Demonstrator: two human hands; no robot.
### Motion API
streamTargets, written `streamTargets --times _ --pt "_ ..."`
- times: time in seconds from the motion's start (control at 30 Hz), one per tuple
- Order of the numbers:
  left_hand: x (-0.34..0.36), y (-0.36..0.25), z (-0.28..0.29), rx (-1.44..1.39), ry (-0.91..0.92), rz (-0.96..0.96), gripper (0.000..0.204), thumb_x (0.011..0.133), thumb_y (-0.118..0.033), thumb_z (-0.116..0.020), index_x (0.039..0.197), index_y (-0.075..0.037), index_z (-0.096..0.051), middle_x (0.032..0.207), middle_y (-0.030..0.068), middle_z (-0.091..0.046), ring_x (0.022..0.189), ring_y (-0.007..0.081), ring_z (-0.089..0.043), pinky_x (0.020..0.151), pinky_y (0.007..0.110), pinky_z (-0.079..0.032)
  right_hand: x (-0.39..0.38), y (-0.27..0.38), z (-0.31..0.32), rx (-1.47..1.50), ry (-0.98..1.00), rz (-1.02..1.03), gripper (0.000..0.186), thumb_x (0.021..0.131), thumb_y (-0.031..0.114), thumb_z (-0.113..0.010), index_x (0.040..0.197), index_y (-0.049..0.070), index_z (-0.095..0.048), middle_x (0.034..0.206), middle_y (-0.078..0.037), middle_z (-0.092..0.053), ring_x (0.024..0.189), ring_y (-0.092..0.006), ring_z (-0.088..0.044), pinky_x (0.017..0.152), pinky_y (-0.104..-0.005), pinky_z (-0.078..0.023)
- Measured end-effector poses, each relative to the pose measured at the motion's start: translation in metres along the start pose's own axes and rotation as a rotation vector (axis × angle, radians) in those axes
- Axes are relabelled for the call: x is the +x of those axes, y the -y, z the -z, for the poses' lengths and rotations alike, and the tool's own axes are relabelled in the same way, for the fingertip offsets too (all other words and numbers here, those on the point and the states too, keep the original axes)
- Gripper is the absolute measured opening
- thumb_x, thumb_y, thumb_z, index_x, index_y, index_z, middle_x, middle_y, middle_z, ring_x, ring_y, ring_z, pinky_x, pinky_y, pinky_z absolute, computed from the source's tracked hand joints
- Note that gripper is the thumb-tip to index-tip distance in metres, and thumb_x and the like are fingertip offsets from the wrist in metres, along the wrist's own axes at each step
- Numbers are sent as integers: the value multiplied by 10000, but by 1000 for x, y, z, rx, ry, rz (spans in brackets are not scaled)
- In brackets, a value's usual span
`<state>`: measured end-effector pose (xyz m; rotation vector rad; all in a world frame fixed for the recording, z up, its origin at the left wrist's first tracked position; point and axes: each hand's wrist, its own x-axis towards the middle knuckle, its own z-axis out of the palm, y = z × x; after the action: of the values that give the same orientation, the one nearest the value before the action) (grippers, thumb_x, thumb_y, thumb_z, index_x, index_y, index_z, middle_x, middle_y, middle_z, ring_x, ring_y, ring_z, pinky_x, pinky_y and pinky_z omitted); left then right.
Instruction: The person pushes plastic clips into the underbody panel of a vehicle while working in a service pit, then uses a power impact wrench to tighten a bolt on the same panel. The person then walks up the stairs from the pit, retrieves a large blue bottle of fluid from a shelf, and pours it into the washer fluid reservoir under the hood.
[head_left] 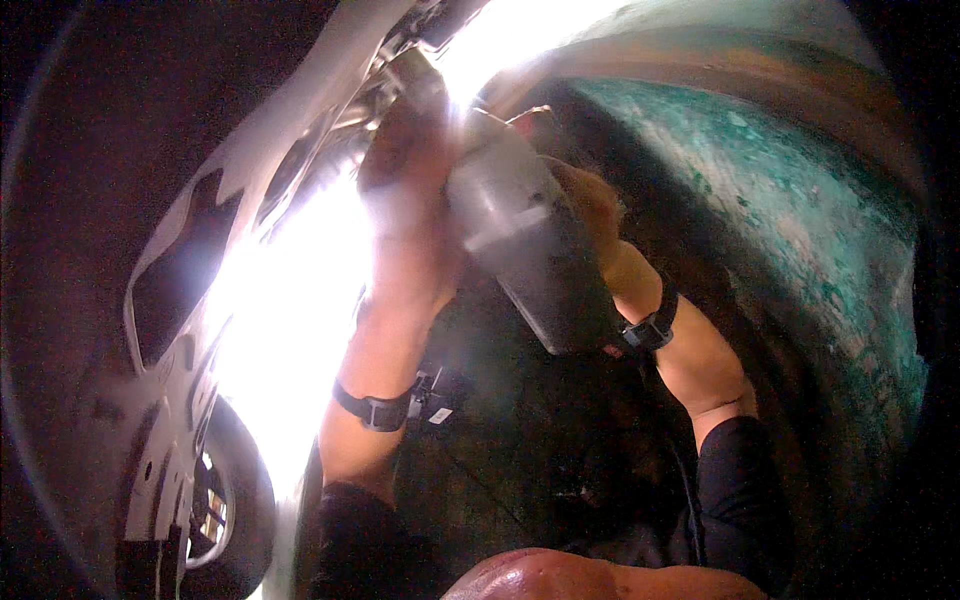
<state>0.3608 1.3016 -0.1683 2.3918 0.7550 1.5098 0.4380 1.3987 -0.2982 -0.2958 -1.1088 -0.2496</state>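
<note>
A grey, bulky, rounded tool body [515, 230] hangs at the upper middle, angled down toward me. My right hand [590, 205] is closed on its far right side, the fingers partly hidden behind it; a black strap with a device circles that forearm. My left hand [405, 170] is raised alongside the tool's left side, up against metal fittings [390, 75] at the edge of a pale metal panel [225, 170]. Glare and blur smear its fingers, so their grip is unclear. Another strapped device [385, 405] sits on my left forearm.
The pale panel runs down the left, with a wheel [250, 500] at lower left and strong glare beside it. A curved, mottled teal surface [780, 200] arches along the right. A rounded bare-skin shape [540, 575] shows at the bottom edge; I cannot tell whose. A dark cord hangs near my right arm.
</note>
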Motion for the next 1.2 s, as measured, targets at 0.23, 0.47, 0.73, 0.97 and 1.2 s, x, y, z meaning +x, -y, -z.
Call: streamTargets --times 0.23,0.47,0.73,0.97,1.2 --pt "33 12 -21 332 188 -376 324 924 -82 -580 1244 -83 -629 1168 141 -649 1060 274 -618 935 383 -501 19 2 60 -201 210 -192 412 821 169 -716 1202 62 -602 1031 -149 -690 883 -332 -688 734 -383 -572" --pt "73 16 -77 -3 216 -277 344 1021 -283 -517 1240 -37 -616 1155 97 -657 1044 187 -613 928 352 -487 60 -25 82 -57 107 -131 412 826 166 -723 1207 68 -600 1051 -131 -684 912 -306 -675 770 -376 -554" --pt "91 -16 -84 20 135 -246 320 991 -132 -482 1284 -72 -597 1211 142 -635 1102 247 -601 991 380 -467 82 -29 78 123 64 -112 413 832 163 -731 1213 74 -597 1074 -109 -677 945 -277 -660 811 -368 -534" --pt "84 -4 -60 844 118 -884 470 898 -40 -577 1363 -98 -536 1332 178 -571 1232 347 -544 1055 416 -429 83 -29 69 208 58 -108 415 838 160 -738 1218 79 -595 1093 -91 -671 975 -251 -647 847 -361 -516" --pt "92 -9 -62 778 29 -981 536 835 53 -638 1300 -211 -598 1140 146 -657 1040 353 -648 873 450 -554 89 -26 72 251 37 -96 416 843 158 -745 1223 85 -592 1113 -73 -665 1004 -226 -634 884 -354 -498"
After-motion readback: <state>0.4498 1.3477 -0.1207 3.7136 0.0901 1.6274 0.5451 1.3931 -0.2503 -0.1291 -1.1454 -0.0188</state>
